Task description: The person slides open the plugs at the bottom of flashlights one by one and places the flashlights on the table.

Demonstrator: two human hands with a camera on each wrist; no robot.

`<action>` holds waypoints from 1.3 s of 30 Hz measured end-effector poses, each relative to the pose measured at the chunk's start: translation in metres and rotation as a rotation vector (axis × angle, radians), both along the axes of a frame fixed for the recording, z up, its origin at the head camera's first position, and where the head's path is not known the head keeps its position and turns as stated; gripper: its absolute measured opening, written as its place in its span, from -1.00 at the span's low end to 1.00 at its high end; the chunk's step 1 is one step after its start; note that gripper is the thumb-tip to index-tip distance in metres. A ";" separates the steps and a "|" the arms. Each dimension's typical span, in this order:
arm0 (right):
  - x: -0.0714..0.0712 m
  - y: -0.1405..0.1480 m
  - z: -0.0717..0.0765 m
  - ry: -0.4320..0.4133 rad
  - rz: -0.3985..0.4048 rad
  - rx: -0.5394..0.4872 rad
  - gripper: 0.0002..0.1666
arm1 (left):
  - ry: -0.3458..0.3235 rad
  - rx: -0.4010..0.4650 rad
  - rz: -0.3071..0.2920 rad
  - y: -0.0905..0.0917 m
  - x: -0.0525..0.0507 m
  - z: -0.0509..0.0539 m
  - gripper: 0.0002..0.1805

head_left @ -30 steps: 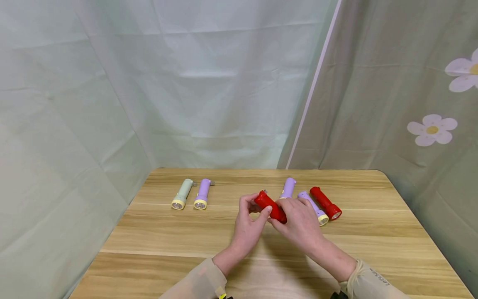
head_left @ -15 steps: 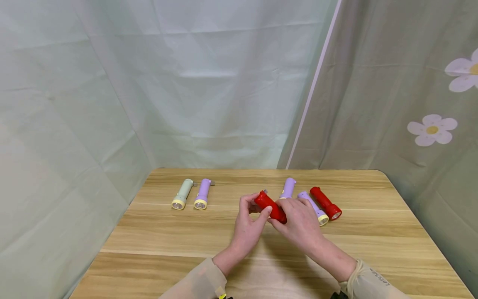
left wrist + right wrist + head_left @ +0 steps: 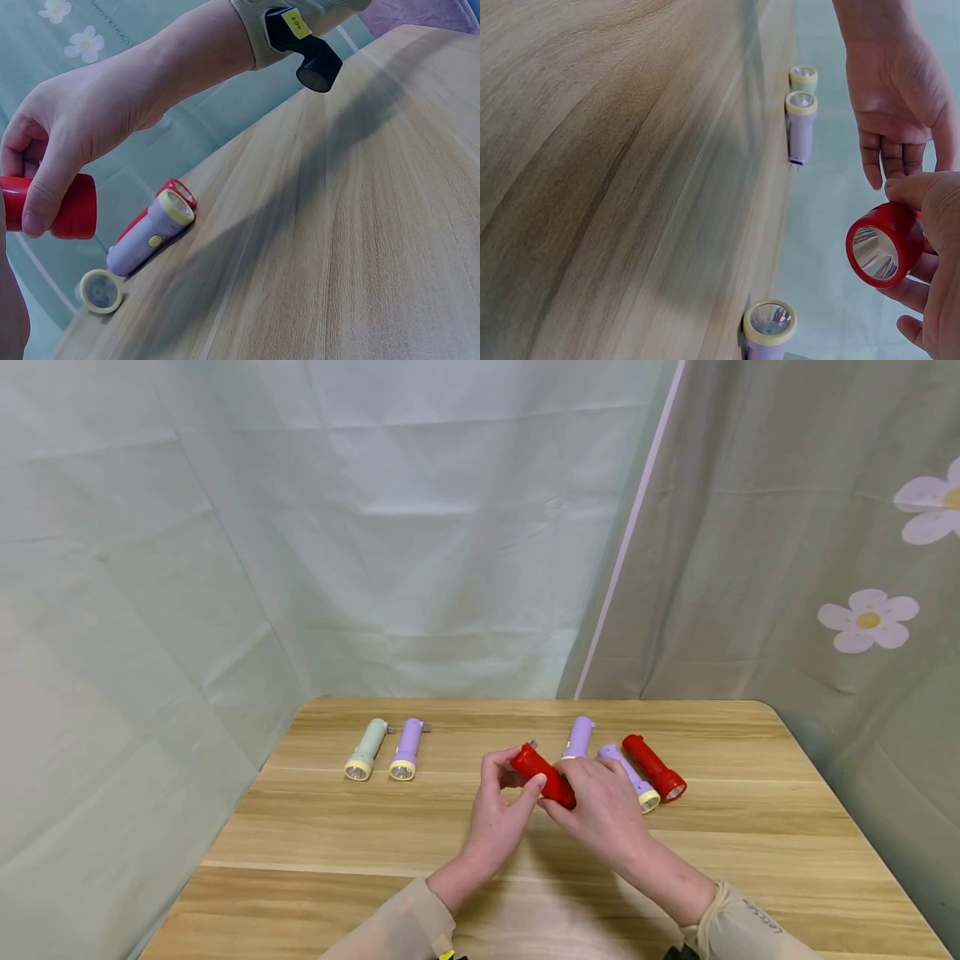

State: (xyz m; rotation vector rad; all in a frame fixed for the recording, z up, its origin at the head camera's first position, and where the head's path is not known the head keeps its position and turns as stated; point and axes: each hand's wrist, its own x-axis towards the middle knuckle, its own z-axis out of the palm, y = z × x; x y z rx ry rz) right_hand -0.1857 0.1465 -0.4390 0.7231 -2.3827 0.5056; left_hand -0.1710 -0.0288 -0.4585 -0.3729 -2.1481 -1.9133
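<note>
A red flashlight (image 3: 542,774) is held in the air above the table, tilted, its tail toward the far left. My left hand (image 3: 498,814) pinches its tail half between thumb and fingers. My right hand (image 3: 604,803) grips its head end, covering much of it in the head view. The lens of the red flashlight (image 3: 876,253) shows unlit in the right wrist view. A small metal piece (image 3: 533,744) sticks out near its tail. Just beyond my right hand lie a purple flashlight (image 3: 579,737), another purple flashlight (image 3: 632,775) and a second red flashlight (image 3: 654,767).
On the wooden table (image 3: 337,877), at the back left, a pale green flashlight (image 3: 367,747) and a purple flashlight (image 3: 407,748) lie side by side, metal prongs folded out. A pale curtain (image 3: 450,543) hangs behind the table and along its sides.
</note>
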 end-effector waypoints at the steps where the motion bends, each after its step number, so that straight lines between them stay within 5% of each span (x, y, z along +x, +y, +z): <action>1: 0.000 0.000 0.000 0.001 0.000 -0.001 -0.54 | 0.001 0.000 0.001 0.000 0.000 0.000 -0.47; 39: 0.000 0.001 -0.001 -0.009 -0.007 0.001 -0.54 | 0.010 0.026 -0.022 0.002 -0.001 0.000 -0.48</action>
